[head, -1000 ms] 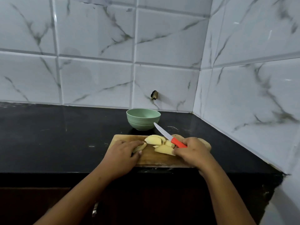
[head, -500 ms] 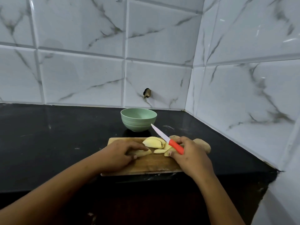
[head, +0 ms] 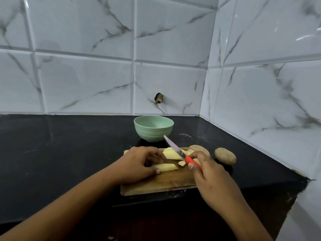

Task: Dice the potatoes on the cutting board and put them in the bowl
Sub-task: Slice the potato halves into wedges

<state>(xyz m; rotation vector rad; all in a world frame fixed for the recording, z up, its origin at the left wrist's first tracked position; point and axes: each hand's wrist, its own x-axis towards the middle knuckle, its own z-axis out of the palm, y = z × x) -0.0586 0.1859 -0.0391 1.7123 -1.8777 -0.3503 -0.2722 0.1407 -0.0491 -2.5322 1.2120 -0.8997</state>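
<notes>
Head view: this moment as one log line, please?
left hand: holds potato wedge on cutting board | right hand: grips knife | bowl: looks empty

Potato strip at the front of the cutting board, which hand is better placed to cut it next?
Right. The right hand grips the red-handled knife, blade raised just beyond the potato strip. The left hand holds no tool; it pins the strip to the cutting board.

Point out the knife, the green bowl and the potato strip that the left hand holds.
knife (head: 174, 146): head view, middle of the blade.
green bowl (head: 152, 134): head view, front outer wall.
potato strip (head: 167, 167): head view, middle of its pale cut face.
</notes>
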